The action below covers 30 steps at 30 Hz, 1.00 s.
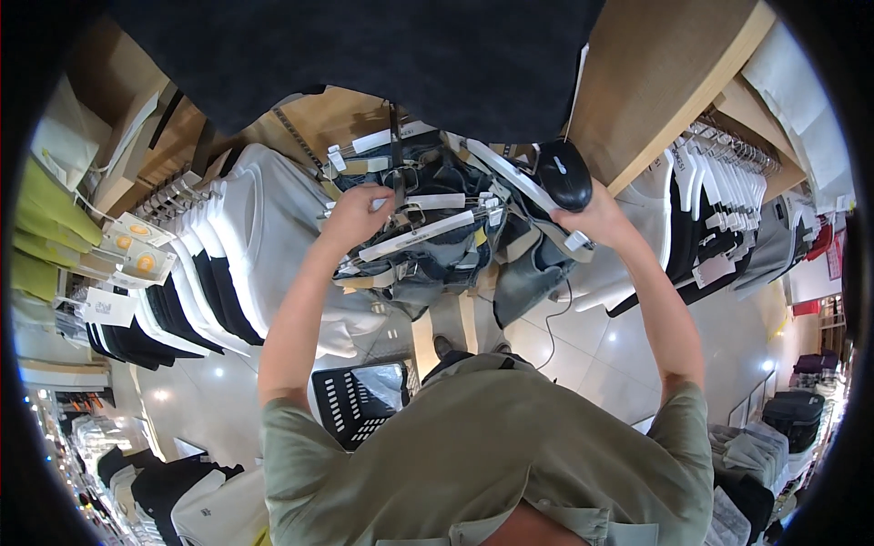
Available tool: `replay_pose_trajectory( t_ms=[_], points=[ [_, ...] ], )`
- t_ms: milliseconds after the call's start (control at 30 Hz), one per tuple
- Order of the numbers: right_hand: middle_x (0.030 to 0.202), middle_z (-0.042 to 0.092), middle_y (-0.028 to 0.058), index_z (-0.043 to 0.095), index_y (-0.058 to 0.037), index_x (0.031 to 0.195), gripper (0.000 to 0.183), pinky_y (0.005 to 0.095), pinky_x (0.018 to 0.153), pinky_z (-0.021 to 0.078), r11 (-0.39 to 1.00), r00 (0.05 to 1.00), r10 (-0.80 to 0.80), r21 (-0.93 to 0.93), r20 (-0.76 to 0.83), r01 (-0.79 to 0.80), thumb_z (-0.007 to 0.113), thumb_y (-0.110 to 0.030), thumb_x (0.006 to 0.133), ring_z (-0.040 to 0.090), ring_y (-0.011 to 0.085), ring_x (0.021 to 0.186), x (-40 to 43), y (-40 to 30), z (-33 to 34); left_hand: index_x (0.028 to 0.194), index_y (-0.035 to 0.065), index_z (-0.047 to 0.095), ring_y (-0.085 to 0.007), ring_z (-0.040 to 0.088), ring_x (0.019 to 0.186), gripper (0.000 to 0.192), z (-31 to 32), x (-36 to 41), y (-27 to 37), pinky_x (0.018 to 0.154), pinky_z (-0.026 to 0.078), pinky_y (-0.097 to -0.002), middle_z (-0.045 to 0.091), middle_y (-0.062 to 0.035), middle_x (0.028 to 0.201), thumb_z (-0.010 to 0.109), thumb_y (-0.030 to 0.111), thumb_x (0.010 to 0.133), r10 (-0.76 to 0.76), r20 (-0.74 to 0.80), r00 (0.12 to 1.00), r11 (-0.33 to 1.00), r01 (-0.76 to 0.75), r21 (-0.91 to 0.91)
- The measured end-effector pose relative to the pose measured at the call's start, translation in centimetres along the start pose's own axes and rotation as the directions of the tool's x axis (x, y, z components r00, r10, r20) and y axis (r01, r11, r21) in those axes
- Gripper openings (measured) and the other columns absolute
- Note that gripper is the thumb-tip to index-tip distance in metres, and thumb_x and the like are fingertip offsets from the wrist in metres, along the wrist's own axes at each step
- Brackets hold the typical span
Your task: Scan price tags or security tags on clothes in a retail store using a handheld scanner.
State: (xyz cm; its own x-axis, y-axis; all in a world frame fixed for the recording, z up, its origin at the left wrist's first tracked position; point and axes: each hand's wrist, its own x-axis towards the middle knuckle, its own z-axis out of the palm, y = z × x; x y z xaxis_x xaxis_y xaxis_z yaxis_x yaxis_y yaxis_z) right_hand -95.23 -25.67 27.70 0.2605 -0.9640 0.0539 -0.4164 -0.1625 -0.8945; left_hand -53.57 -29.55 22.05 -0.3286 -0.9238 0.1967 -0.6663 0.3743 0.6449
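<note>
Denim garments (437, 252) hang on white clip hangers in front of me, from a dark metal display arm (395, 150). My left hand (360, 213) is at the metal hooks of the middle hangers, fingers curled; whether it grips one cannot be told. My right hand (593, 213) holds a black handheld device (564, 175), perhaps a garment steamer or scanner, and also touches the end of a white clip hanger (512, 176) with a denim piece tilted to the right. A thin cable (550, 334) runs down below that piece to the floor.
A large dark garment (410, 61) hangs overhead in front. White and black tops (239, 225) hang on the left, more on white hangers (724, 184) at the right. A wooden panel (655, 89) stands at the upper right. On the tiled floor is a black perforated basket (334, 403) with clear plastic.
</note>
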Motion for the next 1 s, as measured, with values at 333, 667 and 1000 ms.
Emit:
replay_pose_trajectory(
  t_ms=[333,667,1000],
  points=[
    [0.109,0.063,0.0057,0.059,0.0024,0.123,0.057,0.0287,0.095,0.0455,0.968,0.963,-0.236,-0.060,0.132,0.246,0.081,-0.012,0.073,0.055,0.0169,0.103,9.1,-1.8,3.6,0.097,0.0045,0.076,-0.0366,0.068,0.081,0.022,0.3,0.0,0.3,0.073,0.053,-0.0425,0.071,-0.0181,0.092,0.067,0.024,0.090,-0.062,-0.011,0.998,0.998,0.063,0.007],
    [0.119,0.065,0.0143,0.063,-0.0047,0.123,0.071,0.0376,0.095,0.0463,0.688,0.952,-0.186,-0.659,0.244,0.303,0.083,-0.047,0.070,0.060,0.0306,0.106,14.2,-4.6,4.7,0.086,0.0049,0.074,-0.0385,0.065,0.080,0.023,-0.2,0.3,0.2,0.073,0.052,-0.0455,0.068,-0.0176,0.081,0.065,0.026,0.091,-0.015,-0.035,0.999,0.999,0.016,0.034],
    [0.130,0.062,0.0172,0.061,-0.0035,0.130,0.072,0.0386,0.103,0.0445,0.614,0.933,-0.351,-0.733,0.080,0.294,0.078,-0.052,0.079,0.059,0.0322,0.115,17.6,-2.3,6.1,0.133,0.0109,0.057,-0.0332,0.051,0.129,0.055,-1.0,5.0,0.1,0.105,0.046,-0.0425,0.056,-0.0115,0.136,0.076,0.020,0.083,0.185,-0.157,0.970,0.825,-0.066,0.562]
  ],
)
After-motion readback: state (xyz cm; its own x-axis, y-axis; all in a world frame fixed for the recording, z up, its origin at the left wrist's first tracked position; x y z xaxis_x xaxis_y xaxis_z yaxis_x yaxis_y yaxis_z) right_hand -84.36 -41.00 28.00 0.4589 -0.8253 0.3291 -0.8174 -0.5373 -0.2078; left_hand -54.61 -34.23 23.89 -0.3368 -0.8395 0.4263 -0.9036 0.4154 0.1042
